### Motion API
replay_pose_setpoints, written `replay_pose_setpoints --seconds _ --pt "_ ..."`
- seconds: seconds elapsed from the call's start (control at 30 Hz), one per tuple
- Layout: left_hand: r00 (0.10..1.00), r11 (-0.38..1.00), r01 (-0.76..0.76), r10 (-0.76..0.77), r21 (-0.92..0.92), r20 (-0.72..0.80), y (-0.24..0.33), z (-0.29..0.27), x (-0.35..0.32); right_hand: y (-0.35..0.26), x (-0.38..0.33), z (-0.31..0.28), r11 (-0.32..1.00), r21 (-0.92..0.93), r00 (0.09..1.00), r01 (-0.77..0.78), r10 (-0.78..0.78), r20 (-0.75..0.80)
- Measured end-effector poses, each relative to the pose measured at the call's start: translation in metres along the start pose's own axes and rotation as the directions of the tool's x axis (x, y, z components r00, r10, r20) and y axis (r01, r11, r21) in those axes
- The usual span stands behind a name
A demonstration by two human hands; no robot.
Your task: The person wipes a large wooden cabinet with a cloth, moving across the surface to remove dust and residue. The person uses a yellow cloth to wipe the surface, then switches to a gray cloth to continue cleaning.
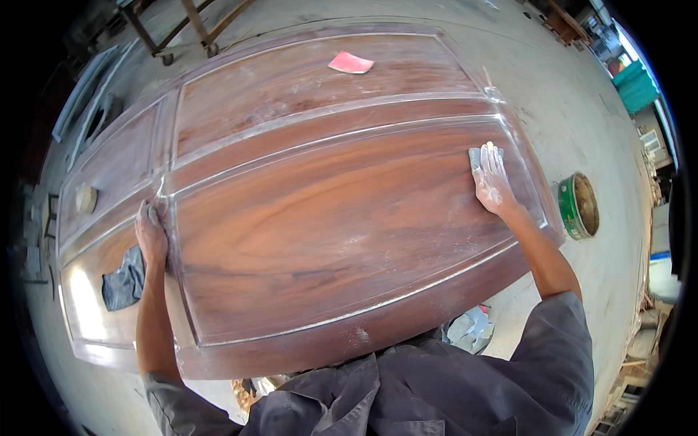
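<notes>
A large brown wooden door panel (327, 225) with raised mouldings lies flat before me, white dust along its grooves. My right hand (493, 182), dusted white, presses a grey piece of sandpaper (475, 158) onto the right end of the near panel field. Its fingers lie stretched over the sheet. On the crosspiece at the left rests my left hand (150, 234), its fingers laid on the wood and partly hard to make out. Just below it lies a dark grey cloth-like sheet (124, 280). A pink sheet of sandpaper (351, 63) sits on the far field.
A pale round block (86, 199) rests on the panel's left part. On the floor to the right stands a green tin (579, 206). Crumpled pale paper (470, 330) shows below the near edge. A wheeled wooden stand (200, 29) is at the far left.
</notes>
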State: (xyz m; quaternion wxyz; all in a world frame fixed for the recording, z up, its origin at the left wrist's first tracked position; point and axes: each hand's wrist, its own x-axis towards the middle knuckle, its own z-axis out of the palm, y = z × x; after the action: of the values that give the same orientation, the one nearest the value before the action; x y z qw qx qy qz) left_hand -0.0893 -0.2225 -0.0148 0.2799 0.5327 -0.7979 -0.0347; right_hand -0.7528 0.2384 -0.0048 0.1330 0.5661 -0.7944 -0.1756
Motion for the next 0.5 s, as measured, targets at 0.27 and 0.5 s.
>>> replay_pose_setpoints --seconds 0.27,0.5 --pt "0.999 1.0 0.007 -0.006 0.02 -0.036 0.006 -0.007 0.004 -0.444 0.065 -0.256 0.581 0.513 0.775 0.631 -0.489 -0.4" --pt "1.0 0.999 0.008 -0.008 -0.033 0.006 -0.014 -0.002 0.001 -0.459 0.057 -0.26 0.566 0.451 0.722 0.691 -0.57 -0.391"
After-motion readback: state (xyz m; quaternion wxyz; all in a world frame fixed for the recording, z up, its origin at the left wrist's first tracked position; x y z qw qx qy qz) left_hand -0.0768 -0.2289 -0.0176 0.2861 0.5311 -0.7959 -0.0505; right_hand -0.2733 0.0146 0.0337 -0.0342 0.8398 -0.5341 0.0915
